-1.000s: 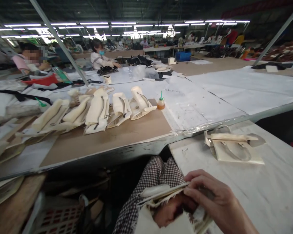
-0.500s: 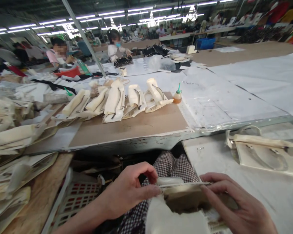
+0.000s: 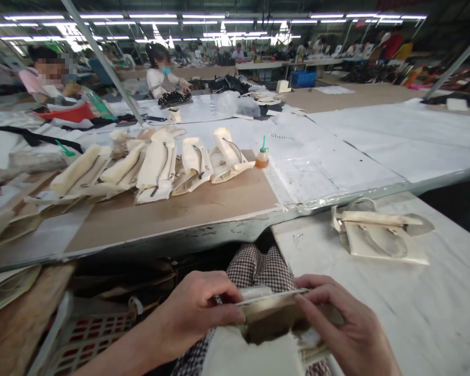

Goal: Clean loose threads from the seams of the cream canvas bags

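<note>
Low in the head view, both my hands hold a cream leather bag piece (image 3: 272, 313) over my lap in checked trousers. My left hand (image 3: 198, 310) pinches its left top edge with thumb and fingers closed. My right hand (image 3: 342, 326) grips its right side, fingers curled over the rim. The piece's mouth stands open between the hands. Its lower part runs out of the frame.
A finished cream bag (image 3: 379, 235) lies flat on the white table to the right. A row of several folded cream pieces (image 3: 156, 164) and a small glue bottle (image 3: 262, 156) sit on the brown board ahead. A plastic crate (image 3: 90, 339) stands lower left. Other people work at far tables.
My left hand came from inside the piece to pinch its left edge. The view swung left and then back right.
</note>
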Motion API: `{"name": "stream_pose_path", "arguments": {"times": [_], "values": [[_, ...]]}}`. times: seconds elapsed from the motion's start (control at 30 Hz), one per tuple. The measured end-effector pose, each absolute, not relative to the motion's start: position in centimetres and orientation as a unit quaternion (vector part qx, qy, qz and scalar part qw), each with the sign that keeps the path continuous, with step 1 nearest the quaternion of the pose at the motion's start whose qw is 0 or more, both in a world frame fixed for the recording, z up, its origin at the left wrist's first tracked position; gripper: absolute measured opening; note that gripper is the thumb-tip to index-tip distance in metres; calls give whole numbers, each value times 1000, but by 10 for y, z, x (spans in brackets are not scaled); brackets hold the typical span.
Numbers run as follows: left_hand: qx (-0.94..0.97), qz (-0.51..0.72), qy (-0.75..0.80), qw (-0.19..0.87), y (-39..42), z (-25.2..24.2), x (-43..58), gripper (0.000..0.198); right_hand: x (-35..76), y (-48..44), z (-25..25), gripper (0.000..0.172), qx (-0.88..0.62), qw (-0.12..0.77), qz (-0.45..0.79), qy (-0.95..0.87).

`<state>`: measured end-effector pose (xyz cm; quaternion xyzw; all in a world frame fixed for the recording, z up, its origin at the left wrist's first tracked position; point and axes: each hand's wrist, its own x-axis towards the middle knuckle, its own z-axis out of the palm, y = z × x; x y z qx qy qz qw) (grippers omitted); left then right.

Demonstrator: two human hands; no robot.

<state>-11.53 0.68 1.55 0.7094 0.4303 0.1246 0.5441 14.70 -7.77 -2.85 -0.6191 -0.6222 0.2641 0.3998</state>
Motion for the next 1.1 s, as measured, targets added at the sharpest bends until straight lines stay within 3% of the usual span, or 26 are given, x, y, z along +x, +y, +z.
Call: {"name": "stream_pose_path", "arguments": {"times": [0.17,0.33,0.57,0.83,1.1], "values": [[598,164,466,631,-4,11,-121,18,156,-79,-37,24,-630,381,215,-642],[586,231,493,600,-23,5,-120,15,166,-78,-49,26,-646,358,187,-647],[741,318,448,385,-38,-9,-115,22,177,-75,-57,28,-630,338,149,-683],[851,285,399,191,-37,-17,-111,19,163,-81,-43,31,-670,369,192,-615],[856,267,413,156,-48,-24,-109,14,153,-81,-39,28,-670,422,237,-564]]}}
